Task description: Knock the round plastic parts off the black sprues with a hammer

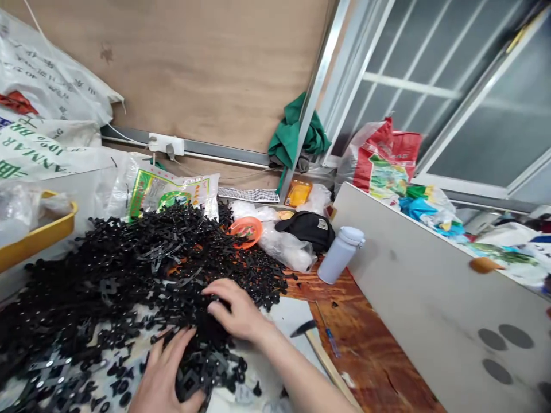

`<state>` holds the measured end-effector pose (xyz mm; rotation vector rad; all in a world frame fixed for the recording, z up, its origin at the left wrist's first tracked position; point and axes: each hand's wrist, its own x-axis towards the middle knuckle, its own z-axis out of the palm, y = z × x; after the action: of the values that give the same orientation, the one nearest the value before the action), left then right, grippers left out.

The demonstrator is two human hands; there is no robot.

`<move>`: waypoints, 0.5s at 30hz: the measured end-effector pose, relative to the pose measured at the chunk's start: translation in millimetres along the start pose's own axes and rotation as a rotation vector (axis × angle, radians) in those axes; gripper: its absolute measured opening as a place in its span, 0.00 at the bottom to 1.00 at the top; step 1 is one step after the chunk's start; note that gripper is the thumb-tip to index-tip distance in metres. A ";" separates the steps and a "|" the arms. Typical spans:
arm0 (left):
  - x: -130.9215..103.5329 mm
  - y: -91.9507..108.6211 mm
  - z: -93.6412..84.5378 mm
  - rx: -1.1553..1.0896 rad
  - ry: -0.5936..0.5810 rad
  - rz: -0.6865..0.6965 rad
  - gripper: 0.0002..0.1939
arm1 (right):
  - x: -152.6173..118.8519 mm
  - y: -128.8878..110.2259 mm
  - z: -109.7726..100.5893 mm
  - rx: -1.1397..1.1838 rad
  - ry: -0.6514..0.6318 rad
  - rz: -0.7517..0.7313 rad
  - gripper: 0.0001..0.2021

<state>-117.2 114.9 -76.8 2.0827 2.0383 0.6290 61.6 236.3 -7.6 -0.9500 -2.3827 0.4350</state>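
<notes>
A large heap of small black plastic parts (142, 258) covers the work surface, with flat link-like strips and round-headed pins among them. At the front of the heap, my left hand (166, 373) rests on the parts, thumb apart from the fingers and black pieces between them. Reaching into the heap from the right, my right hand (236, 310) has its fingers curved over the parts and its thumb apart. Its fingertips are partly hidden among the black pieces. Neither hand visibly grips a single piece.
A hammer (316, 341) and a screwdriver (331, 341) lie to the right on the wooden surface (379, 361). Behind them are a pale bottle (340, 255), a black cap (307, 229) and an orange bowl (258, 232). A grey panel (422, 275) stands at right; a yellow tray (38, 244) at left.
</notes>
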 end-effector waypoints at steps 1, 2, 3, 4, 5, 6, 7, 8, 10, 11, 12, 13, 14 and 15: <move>3.3 5.3 2.7 0.005 0.016 0.000 0.36 | -5.9 17.7 -12.2 -0.033 0.052 0.078 0.13; 6.5 11.0 4.5 0.017 0.029 -0.021 0.36 | -11.0 36.8 -23.0 -0.071 0.093 0.159 0.14; 9.7 17.1 5.1 0.034 0.037 -0.054 0.36 | -15.0 56.2 -31.7 -0.105 0.116 0.227 0.12; 13.0 23.6 4.5 0.053 0.045 -0.096 0.37 | -17.8 74.4 -37.8 -0.135 0.121 0.278 0.12; 16.6 30.2 2.6 0.071 0.051 -0.139 0.37 | -19.3 90.2 -41.2 -0.158 0.114 0.314 0.14; 20.6 37.0 -0.2 0.081 0.051 -0.174 0.37 | -19.5 102.5 -41.7 -0.175 0.098 0.335 0.15; 25.1 43.4 -3.7 0.082 0.045 -0.202 0.38 | -18.6 110.4 -39.7 -0.186 0.076 0.345 0.17; 30.2 49.3 -7.5 0.064 0.035 -0.218 0.39 | -16.9 113.9 -35.6 -0.190 0.052 0.346 0.17; 41.8 58.4 -14.0 -0.043 0.037 -0.227 0.38 | -12.4 108.6 -24.0 -0.185 0.001 0.330 0.20; 47.8 61.3 -16.1 -0.125 0.047 -0.227 0.37 | -10.4 101.5 -17.8 -0.177 -0.024 0.316 0.21; 53.5 63.0 -17.4 -0.205 0.063 -0.230 0.35 | -9.0 92.9 -11.9 -0.166 -0.048 0.300 0.22; 58.5 63.7 -17.8 -0.262 0.076 -0.237 0.33 | -8.4 84.0 -7.1 -0.154 -0.070 0.285 0.21; 62.4 63.5 -17.8 -0.305 0.087 -0.247 0.30 | -8.8 75.7 -3.5 -0.140 -0.089 0.271 0.20; 65.0 62.5 -17.6 -0.339 0.095 -0.260 0.27 | -10.1 68.8 -1.7 -0.125 -0.106 0.259 0.18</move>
<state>-68.2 172.1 -24.1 1.5970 2.0332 0.9624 105.5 277.5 -42.3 -1.3317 -2.4121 0.4455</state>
